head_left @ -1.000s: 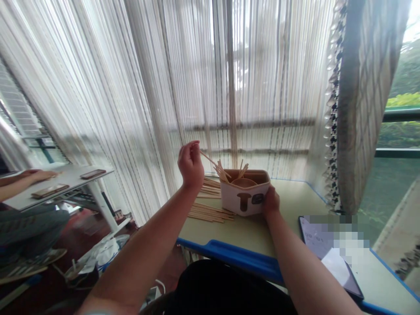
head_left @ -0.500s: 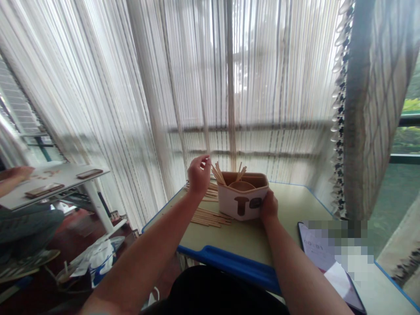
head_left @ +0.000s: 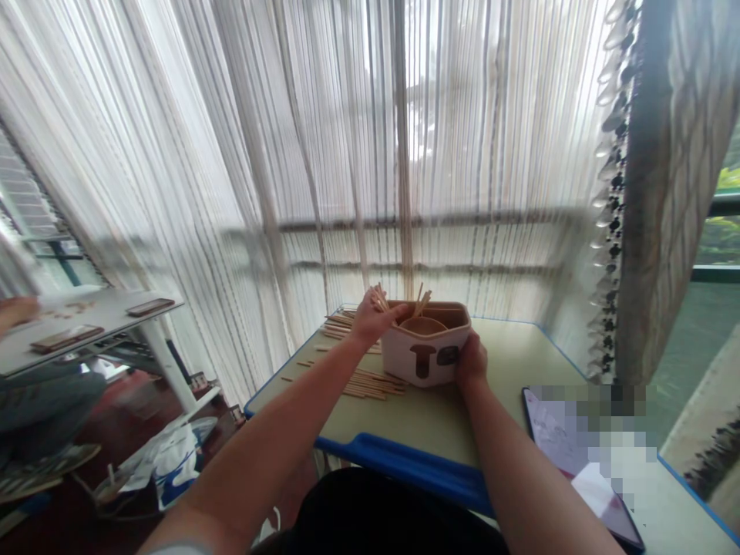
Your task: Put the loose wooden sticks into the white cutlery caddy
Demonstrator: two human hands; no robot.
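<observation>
A white holder box [head_left: 425, 353] with brown marks stands on the pale table [head_left: 416, 416], with several wooden chopsticks [head_left: 419, 301] sticking up from it. My left hand [head_left: 373, 317] is at the box's left rim among the upright chopsticks, fingers closed around them. My right hand [head_left: 472, 362] grips the box's right front corner. More loose chopsticks [head_left: 364, 381] lie flat on the table left of the box.
A tablet [head_left: 583, 470] lies at the table's right front. Striped sheer curtains [head_left: 324, 154] hang behind the table. At the far left, another person's hand [head_left: 15, 310] rests on a white table [head_left: 86, 320] with two phones. Bags lie on the floor below.
My left hand came down from a raised position, where it held one chopstick, to the upright chopsticks at the box's left rim. My right hand has stayed on the box.
</observation>
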